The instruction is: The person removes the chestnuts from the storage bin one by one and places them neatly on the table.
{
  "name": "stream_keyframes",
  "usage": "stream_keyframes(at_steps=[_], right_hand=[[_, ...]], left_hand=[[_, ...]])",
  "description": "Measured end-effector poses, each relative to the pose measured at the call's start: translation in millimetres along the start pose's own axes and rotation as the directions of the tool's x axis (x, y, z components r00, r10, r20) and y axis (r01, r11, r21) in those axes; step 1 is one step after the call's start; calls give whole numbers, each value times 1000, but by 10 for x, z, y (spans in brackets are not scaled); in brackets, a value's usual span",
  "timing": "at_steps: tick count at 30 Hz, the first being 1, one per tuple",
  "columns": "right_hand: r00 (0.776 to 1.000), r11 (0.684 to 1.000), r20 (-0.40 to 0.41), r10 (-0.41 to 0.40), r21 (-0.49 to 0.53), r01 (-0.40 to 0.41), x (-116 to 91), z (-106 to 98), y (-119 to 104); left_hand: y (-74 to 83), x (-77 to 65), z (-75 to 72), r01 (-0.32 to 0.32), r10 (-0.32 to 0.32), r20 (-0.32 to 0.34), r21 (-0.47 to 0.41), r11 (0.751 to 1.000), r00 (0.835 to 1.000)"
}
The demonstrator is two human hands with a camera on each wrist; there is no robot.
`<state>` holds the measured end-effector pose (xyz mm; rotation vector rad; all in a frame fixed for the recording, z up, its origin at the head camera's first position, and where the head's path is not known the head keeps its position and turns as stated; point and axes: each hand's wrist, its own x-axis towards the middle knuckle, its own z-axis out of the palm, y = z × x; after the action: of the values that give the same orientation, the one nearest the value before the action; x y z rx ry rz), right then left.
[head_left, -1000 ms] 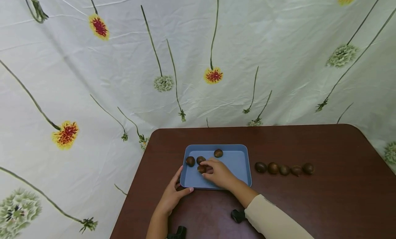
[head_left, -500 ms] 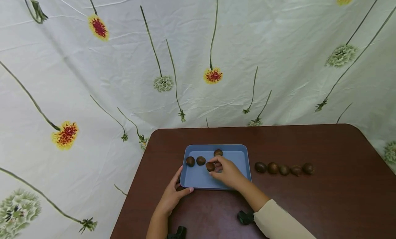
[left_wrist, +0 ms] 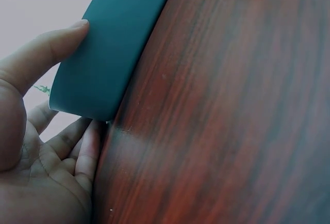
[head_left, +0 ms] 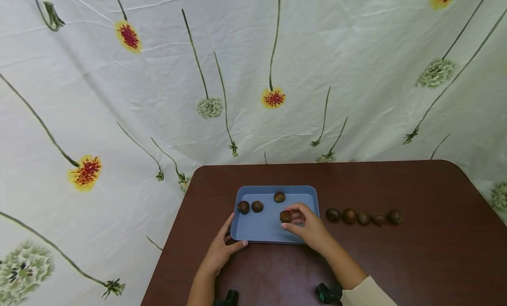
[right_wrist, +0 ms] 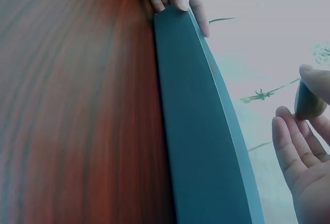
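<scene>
A shallow blue tray [head_left: 253,230] lies on the table, and my left hand [head_left: 219,248] holds its near left corner. In the left wrist view, the left thumb [left_wrist: 69,41] presses on the tray's front wall while the fingers sit around the corner. My right hand [head_left: 310,226] pinches a brown chestnut [head_left: 285,216] between thumb and fingers, over the right half of the tray. The right wrist view shows that chestnut [right_wrist: 308,102] above the tray's rim. Inside the tray are three more chestnuts: two side by side at left [head_left: 243,207] and one near the back [head_left: 279,197].
Several chestnuts [head_left: 350,215] stand in a row on the dark brown wooden table [head_left: 428,253], right of the tray. Behind the table hangs a white cloth [head_left: 166,86] printed with flowers. Each wrist wears a black device [head_left: 328,293].
My right hand has lifted the chestnut from beside the two left ones and moved it rightward across the tray. The left hand has stayed on the corner.
</scene>
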<state>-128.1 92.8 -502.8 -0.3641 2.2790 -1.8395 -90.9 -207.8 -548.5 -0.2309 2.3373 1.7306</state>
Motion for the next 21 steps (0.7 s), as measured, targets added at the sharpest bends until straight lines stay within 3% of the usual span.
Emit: stream_keyframes(at_steps=[7,21], right_hand=[[997,999,-73,-35,-29,33,-199,-173,62],[977,993,-213,9,-111,-34,-549,-557,227]], left_hand=[[-14,-1,1,-1,1,-7,8,1000,1000],[-21,4,3,-21,21,-1,14,1000,1000]])
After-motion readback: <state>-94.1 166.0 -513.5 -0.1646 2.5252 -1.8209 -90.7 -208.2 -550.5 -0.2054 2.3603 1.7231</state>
